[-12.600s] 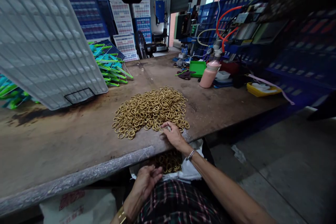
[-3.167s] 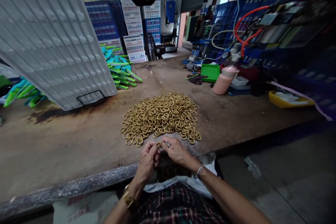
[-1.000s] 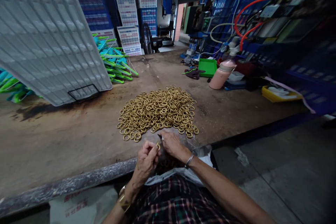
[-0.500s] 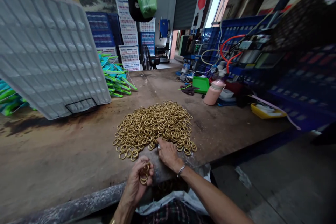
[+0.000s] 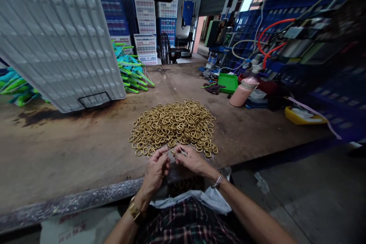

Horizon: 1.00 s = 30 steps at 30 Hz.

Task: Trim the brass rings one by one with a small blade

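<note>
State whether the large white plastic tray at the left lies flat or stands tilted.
Tilted. The white tray rests its lower edge on the table and leans up and away.

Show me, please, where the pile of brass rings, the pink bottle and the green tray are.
pile of brass rings [image 5: 174, 126], head view, on the middle of the heap.
pink bottle [image 5: 241, 93], head view, on its body.
green tray [image 5: 230, 83], head view, on its near wall.
</note>
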Each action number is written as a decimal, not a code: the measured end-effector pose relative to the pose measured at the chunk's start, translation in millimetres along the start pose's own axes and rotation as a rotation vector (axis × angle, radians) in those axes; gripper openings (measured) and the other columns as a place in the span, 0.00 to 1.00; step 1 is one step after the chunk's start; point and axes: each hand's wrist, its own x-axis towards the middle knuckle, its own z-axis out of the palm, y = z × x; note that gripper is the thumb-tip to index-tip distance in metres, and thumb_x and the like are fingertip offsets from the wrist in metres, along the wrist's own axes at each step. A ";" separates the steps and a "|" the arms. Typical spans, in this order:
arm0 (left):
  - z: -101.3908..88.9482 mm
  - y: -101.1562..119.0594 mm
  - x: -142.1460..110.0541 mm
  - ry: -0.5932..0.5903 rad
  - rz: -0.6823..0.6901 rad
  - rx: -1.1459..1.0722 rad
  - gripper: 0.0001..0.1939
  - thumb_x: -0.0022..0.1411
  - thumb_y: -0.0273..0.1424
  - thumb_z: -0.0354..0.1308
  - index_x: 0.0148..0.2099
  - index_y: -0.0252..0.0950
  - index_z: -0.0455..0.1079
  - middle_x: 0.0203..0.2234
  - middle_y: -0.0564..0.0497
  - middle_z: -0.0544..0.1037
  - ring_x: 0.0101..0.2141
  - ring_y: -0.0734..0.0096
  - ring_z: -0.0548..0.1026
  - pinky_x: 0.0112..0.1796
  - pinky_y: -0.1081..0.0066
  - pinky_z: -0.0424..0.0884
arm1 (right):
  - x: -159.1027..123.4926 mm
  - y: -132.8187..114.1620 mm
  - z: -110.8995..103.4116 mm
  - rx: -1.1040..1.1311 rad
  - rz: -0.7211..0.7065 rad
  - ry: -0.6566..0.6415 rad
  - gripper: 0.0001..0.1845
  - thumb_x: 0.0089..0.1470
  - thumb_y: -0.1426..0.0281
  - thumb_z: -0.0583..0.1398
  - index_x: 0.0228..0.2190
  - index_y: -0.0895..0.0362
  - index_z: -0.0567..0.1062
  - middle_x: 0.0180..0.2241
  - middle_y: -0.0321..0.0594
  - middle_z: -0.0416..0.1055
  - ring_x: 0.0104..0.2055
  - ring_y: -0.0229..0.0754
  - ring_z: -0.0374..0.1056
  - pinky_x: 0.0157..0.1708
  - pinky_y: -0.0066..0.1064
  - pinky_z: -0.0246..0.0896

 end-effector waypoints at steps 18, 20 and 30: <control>2.5 -7.0 -2.6 -0.128 -0.080 0.097 0.15 0.52 0.43 0.56 0.31 0.35 0.62 0.17 0.60 0.64 0.12 0.87 0.55 0.11 0.84 0.46 | 4.3 6.4 13.8 -0.030 0.126 0.143 0.11 0.50 0.68 0.51 0.20 0.58 0.64 0.17 0.29 0.59 0.21 0.31 0.53 0.22 0.22 0.48; 3.2 -6.6 -3.3 -0.154 -0.104 0.098 0.15 0.53 0.43 0.55 0.30 0.35 0.61 0.17 0.60 0.63 0.11 0.87 0.54 0.11 0.84 0.45 | 3.8 3.2 12.5 -0.057 0.106 0.161 0.09 0.48 0.68 0.52 0.20 0.58 0.65 0.18 0.29 0.59 0.22 0.31 0.53 0.23 0.22 0.48; 2.8 -6.7 -6.6 -0.148 -0.063 0.123 0.15 0.52 0.42 0.56 0.29 0.34 0.62 0.15 0.60 0.61 0.11 0.87 0.53 0.12 0.83 0.46 | 3.2 3.3 13.0 -0.046 0.093 0.149 0.07 0.46 0.69 0.52 0.22 0.58 0.67 0.19 0.29 0.58 0.24 0.32 0.52 0.23 0.22 0.46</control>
